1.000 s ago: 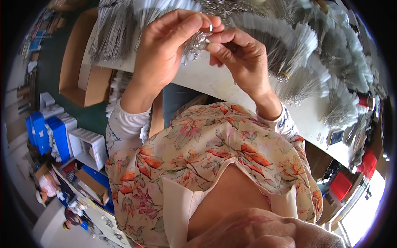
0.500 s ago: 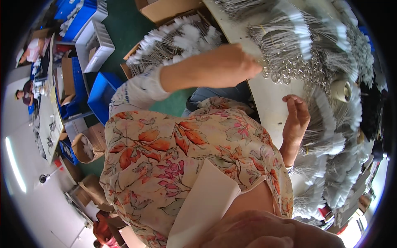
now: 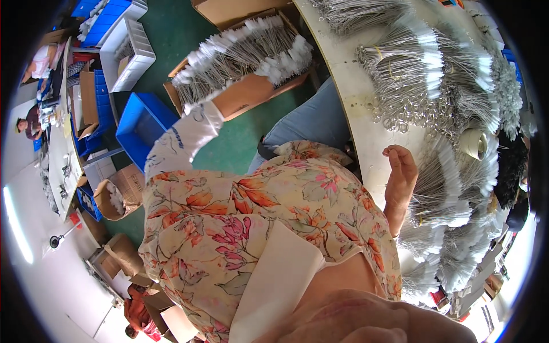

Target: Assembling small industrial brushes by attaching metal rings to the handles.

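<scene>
Your left hand (image 3: 260, 87) is down among the white-tipped wire brushes (image 3: 229, 54) in a cardboard box (image 3: 294, 84), left of the table (image 3: 374, 160); its fingers are hidden, so I can't tell whether they grip any. Your right hand (image 3: 402, 166) is over the table, fingers drawn narrow, perhaps empty; I can't tell. Brush bundles (image 3: 409, 63) lie on the table.

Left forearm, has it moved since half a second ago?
Yes, leftward, away from the table: the left forearm then stretched toward its edge and now reaches to the box.
</scene>
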A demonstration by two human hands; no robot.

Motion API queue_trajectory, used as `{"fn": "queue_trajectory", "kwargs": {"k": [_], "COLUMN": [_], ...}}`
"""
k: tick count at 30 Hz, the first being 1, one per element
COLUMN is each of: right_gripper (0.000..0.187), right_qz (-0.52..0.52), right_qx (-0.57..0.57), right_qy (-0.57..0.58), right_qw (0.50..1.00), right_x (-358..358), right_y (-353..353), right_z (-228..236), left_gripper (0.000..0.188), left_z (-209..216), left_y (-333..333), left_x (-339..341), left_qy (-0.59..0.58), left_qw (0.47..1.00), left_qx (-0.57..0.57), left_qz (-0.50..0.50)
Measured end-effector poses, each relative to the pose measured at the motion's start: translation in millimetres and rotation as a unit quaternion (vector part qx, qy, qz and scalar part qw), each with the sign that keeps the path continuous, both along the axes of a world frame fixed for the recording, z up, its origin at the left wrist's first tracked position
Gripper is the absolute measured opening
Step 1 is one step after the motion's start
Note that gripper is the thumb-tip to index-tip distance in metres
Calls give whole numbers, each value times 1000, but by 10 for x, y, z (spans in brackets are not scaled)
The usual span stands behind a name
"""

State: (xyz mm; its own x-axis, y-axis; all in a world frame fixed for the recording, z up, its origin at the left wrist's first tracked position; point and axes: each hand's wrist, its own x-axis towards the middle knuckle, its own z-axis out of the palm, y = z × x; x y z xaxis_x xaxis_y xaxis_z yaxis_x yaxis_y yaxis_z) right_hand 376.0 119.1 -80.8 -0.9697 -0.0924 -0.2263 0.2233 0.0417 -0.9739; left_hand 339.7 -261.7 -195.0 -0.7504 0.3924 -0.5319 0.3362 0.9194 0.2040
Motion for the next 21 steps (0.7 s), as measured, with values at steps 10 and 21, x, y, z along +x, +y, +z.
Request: {"fn": "queue_trajectory", "kwargs": {"k": [10,21], "right_gripper": [11,16], "right_qz": [-62,-192], "right_qx": [16,312], "right_qy": [66,203], "right_qw": [996,908], "right_x": [-99,-60], "right_y": [675,2333], "right_z": [411,1129], "left_gripper": [23,23], "left_z": [2087,1647], "left_y": [1650,2802], "left_x": [-998,-3998], "left_qy": [-230,79], "left_qw": [877,938], "left_qx": [375,321], "left_qz": [-192,104]}}
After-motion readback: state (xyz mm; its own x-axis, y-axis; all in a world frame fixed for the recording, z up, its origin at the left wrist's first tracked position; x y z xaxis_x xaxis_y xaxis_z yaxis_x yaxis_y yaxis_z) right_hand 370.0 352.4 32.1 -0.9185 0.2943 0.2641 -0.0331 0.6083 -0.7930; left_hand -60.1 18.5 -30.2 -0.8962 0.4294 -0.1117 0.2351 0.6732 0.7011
